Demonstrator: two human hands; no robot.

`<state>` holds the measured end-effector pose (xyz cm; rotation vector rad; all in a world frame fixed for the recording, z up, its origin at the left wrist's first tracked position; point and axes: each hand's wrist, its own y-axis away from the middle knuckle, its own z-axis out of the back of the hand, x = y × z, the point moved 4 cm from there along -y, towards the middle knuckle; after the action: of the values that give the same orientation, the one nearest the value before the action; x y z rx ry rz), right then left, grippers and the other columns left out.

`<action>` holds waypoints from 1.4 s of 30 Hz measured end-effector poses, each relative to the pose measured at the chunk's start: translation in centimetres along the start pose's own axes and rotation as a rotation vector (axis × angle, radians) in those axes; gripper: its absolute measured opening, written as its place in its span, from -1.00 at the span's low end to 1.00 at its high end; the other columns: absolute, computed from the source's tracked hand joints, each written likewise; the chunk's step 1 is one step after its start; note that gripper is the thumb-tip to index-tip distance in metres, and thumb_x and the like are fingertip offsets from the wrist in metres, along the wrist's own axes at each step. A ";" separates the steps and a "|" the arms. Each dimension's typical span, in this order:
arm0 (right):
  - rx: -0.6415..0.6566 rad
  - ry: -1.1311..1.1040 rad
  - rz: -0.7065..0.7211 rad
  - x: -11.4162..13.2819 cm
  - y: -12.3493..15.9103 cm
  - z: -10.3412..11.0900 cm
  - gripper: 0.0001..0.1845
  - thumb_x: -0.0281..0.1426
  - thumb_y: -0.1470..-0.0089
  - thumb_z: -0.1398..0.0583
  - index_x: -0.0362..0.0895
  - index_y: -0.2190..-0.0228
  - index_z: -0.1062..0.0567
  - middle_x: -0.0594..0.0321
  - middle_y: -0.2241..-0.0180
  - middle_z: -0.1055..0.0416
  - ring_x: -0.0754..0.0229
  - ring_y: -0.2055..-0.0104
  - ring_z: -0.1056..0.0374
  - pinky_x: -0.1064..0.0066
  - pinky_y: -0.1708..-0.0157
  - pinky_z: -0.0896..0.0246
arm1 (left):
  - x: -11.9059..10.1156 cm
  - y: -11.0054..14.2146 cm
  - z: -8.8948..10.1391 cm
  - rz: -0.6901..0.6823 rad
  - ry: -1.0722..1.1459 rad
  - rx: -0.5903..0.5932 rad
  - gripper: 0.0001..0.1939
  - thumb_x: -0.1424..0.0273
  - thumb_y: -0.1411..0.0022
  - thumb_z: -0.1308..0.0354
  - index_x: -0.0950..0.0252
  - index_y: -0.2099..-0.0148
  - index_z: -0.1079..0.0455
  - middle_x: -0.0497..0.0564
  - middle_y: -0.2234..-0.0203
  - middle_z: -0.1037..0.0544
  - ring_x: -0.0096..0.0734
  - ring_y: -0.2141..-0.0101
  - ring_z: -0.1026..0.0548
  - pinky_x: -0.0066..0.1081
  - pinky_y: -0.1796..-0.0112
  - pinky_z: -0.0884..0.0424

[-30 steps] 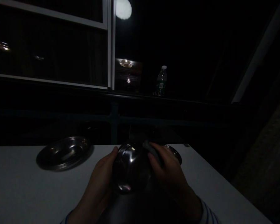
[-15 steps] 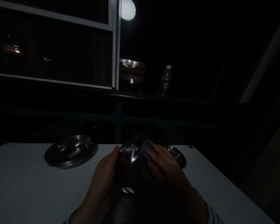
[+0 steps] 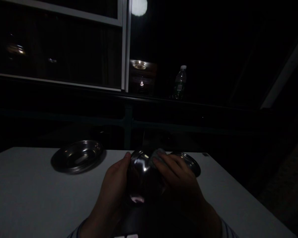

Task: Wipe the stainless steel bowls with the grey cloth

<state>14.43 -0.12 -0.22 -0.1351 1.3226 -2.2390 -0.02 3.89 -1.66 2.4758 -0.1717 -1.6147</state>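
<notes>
While the metal bowl (image 3: 144, 180) is edge-gripped by the left hand (image 3: 115, 181), the grey sponge (image 3: 156, 155), pinned under the fingers of the right hand (image 3: 181, 175), is shifted inward on it versus 1 s ago; rubbing is judged ongoing.

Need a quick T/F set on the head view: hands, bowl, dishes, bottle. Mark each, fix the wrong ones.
1. The left hand holds the bowl by its side. True.
2. The right hand grips the bottle. False: it holds a grey pad against the bowl.
3. The bottle has a white cap. True.
4. The left dish stands beside the bottle. False: it lies on the table, well apart from the bottle.
5. The right hand hides part of the right dish. True.
6. The tabletop is black. False: it is pale, though dimly lit.
</notes>
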 end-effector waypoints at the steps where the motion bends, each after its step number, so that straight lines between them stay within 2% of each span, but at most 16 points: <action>1: -0.012 0.007 0.037 0.4 0.0 0.0 -0.70 -0.42 -0.18 0.01 -0.13 0.11 -0.43 0.16 0.06 -0.39 0.12 0.12 -0.24 0.27 0.22 -0.29 | 0.1 -0.1 0.1 0.010 0.019 0.001 -0.74 0.23 -0.05 -0.15 0.35 0.45 -0.45 -0.01 0.65 -0.53 -0.40 0.61 -0.45 -0.46 0.56 -0.31; 4: -0.027 0.030 0.163 1.7 0.0 0.0 -0.74 -0.38 -0.15 -0.04 -0.05 0.13 -0.43 0.26 0.10 -0.42 0.13 0.14 -0.25 0.33 0.32 -0.29 | -0.1 -0.2 0.4 0.007 0.077 -0.022 -0.74 0.23 -0.03 -0.17 0.34 0.50 -0.42 -0.03 0.68 -0.50 -0.42 0.65 -0.43 -0.46 0.59 -0.30; 6: -0.024 0.046 0.194 2.0 0.0 0.1 -0.73 -0.40 -0.13 -0.06 -0.04 0.11 -0.41 0.28 0.10 -0.41 0.15 0.12 -0.25 0.35 0.33 -0.28 | -0.3 -0.1 0.5 -0.001 0.086 -0.029 -0.74 0.24 -0.01 -0.19 0.35 0.53 -0.40 -0.04 0.70 -0.49 -0.43 0.66 -0.42 -0.48 0.61 -0.28; 12: -0.003 0.039 0.052 0.5 -0.4 0.8 -0.70 -0.42 -0.16 -0.01 -0.14 0.09 -0.40 0.14 0.05 -0.38 0.13 0.10 -0.24 0.30 0.20 -0.28 | -0.5 0.2 0.0 0.016 0.002 0.038 -0.73 0.24 -0.02 -0.18 0.37 0.51 -0.43 0.00 0.69 -0.51 -0.47 0.67 -0.40 -0.50 0.61 -0.26; 17: 0.028 0.032 0.191 1.9 0.0 0.4 -0.71 -0.38 -0.15 -0.05 -0.04 0.09 -0.40 0.28 0.07 -0.40 0.16 0.11 -0.25 0.36 0.29 -0.27 | -0.2 -0.3 0.4 0.015 0.038 0.004 -0.73 0.23 0.00 -0.19 0.35 0.53 -0.41 -0.02 0.70 -0.49 -0.44 0.67 -0.40 -0.48 0.62 -0.26; 19: 0.025 0.042 0.195 2.0 0.2 0.3 -0.71 -0.36 -0.15 -0.06 -0.03 0.08 -0.39 0.31 0.06 -0.39 0.16 0.09 -0.25 0.35 0.28 -0.25 | -0.1 -0.4 0.2 0.008 0.037 0.018 -0.73 0.23 -0.01 -0.18 0.35 0.52 -0.41 -0.03 0.70 -0.49 -0.45 0.67 -0.40 -0.49 0.62 -0.26; 24: 0.085 0.062 0.031 0.4 0.1 0.3 -0.66 -0.40 -0.18 0.00 -0.11 0.02 -0.34 0.20 0.01 -0.35 0.12 0.07 -0.23 0.28 0.19 -0.22 | 0.1 0.1 -0.3 0.012 0.010 0.048 -0.73 0.23 -0.04 -0.17 0.37 0.48 -0.43 -0.02 0.68 -0.50 -0.46 0.65 -0.41 -0.49 0.59 -0.27; 26: 0.103 0.066 0.055 0.6 0.1 0.2 -0.66 -0.39 -0.17 -0.01 -0.10 0.02 -0.34 0.21 0.00 -0.34 0.12 0.08 -0.24 0.29 0.19 -0.23 | 0.1 0.1 -0.2 0.016 0.040 0.039 -0.74 0.24 -0.03 -0.17 0.37 0.48 -0.43 -0.02 0.67 -0.51 -0.44 0.64 -0.42 -0.47 0.56 -0.29; 30: 0.097 0.054 0.192 2.1 0.3 0.0 -0.69 -0.36 -0.15 -0.04 -0.05 0.05 -0.37 0.30 0.02 -0.36 0.14 0.11 -0.25 0.33 0.30 -0.24 | 0.0 -0.1 0.2 -0.023 0.059 0.013 -0.72 0.21 0.01 -0.19 0.36 0.50 -0.42 -0.04 0.69 -0.48 -0.44 0.64 -0.40 -0.47 0.58 -0.27; 37: 0.116 0.129 0.094 0.9 0.0 0.2 -0.64 -0.43 -0.13 -0.04 -0.09 0.01 -0.34 0.19 0.02 -0.36 0.12 0.10 -0.26 0.34 0.31 -0.22 | 0.3 0.7 -0.4 -0.038 -0.057 0.032 -0.70 0.17 -0.03 -0.14 0.35 0.42 -0.45 -0.02 0.68 -0.50 -0.36 0.63 -0.44 -0.44 0.58 -0.29; 42: 0.031 0.121 0.214 2.9 0.2 -0.2 -0.71 -0.42 -0.15 -0.04 -0.01 0.10 -0.41 0.37 0.08 -0.41 0.17 0.13 -0.27 0.35 0.30 -0.21 | -0.4 0.4 0.0 -0.102 -0.017 -0.004 -0.73 0.22 -0.03 -0.16 0.34 0.52 -0.39 -0.08 0.71 -0.44 -0.49 0.66 -0.37 -0.50 0.58 -0.27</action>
<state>11.96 -1.43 -0.98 0.1491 1.2973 -2.1127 -0.13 3.54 -1.21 2.5065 -0.0448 -1.6738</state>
